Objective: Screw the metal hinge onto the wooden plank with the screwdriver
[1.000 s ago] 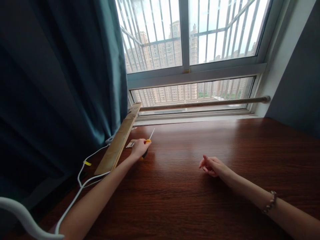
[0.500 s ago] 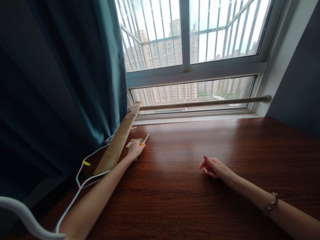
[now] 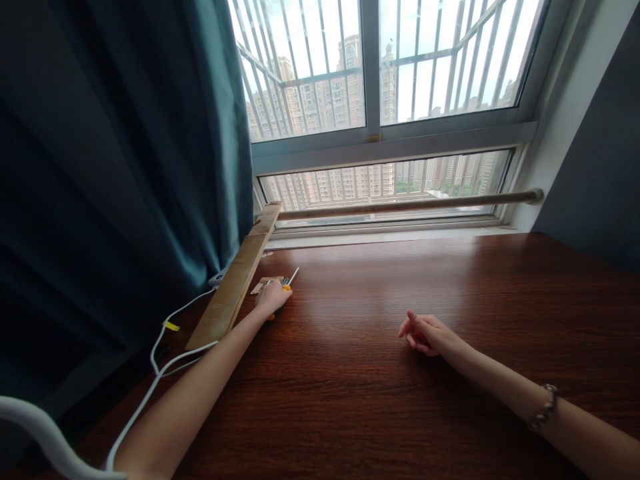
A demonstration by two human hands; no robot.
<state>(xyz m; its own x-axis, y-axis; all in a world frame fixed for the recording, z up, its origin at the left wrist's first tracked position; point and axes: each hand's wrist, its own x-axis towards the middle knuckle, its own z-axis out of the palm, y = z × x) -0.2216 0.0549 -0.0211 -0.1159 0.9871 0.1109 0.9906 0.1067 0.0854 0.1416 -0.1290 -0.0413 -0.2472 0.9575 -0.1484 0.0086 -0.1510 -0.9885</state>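
My left hand (image 3: 273, 298) is closed around a screwdriver (image 3: 287, 287) at the far left of the table. Yellow and dark parts of its handle show on both sides of the fist, and a thin pale shaft points up and to the right. Just behind that hand lies a small brown packet or card (image 3: 265, 283). Dark slim pieces show at its right end, too small to name. My right hand (image 3: 423, 333) rests on the tabletop toward the right, holding nothing, with its fingers loosely bent and somewhat apart.
Along the left edge of the dark wood table (image 3: 350, 373) lies a wooden board (image 3: 227, 293). White cables (image 3: 145, 400) run beside my left forearm. A blue curtain (image 3: 215, 153) hangs at left. Behind the table are a barred window (image 3: 373, 80) and a horizontal rail (image 3: 400, 207).
My left hand and the screwdriver have shifted very slightly, and a little more of the brown packet shows. My right hand stays in place.
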